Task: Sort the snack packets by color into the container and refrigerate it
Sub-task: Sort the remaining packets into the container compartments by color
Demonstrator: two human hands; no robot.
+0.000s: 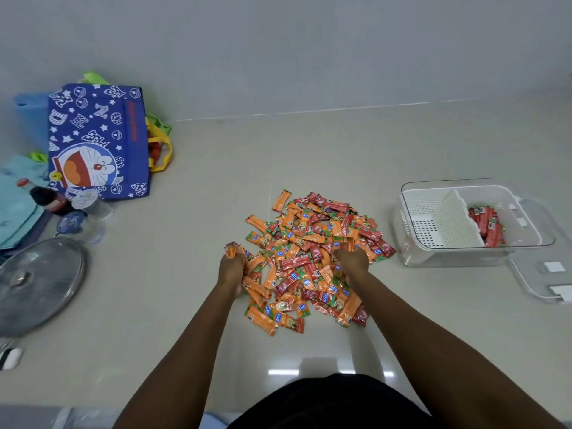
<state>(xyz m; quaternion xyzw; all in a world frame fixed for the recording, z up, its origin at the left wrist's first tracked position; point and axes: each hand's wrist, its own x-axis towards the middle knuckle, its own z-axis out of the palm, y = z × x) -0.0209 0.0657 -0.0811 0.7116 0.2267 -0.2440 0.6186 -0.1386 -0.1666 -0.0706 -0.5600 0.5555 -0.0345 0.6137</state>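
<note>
A pile of orange and red snack packets (312, 249) lies on the pale counter in front of me. My left hand (230, 269) grips a bunch of orange packets (235, 249) at the pile's left edge. My right hand (353, 261) rests in the pile's right side, fingers curled down among packets; what it holds is hidden. A clear container (414, 255) with a white perforated insert and divider (458, 221) stands at the right. Several red packets (487, 224) lie in its right compartment; the left compartment shows only the insert.
The container's clear lid (544, 280) lies beside it at the right edge. A blue cartoon tote bag (99, 140) lies at the back left, with a dark bottle (46, 198), glass jars (89, 205) and a round metal lid (37, 283) nearby.
</note>
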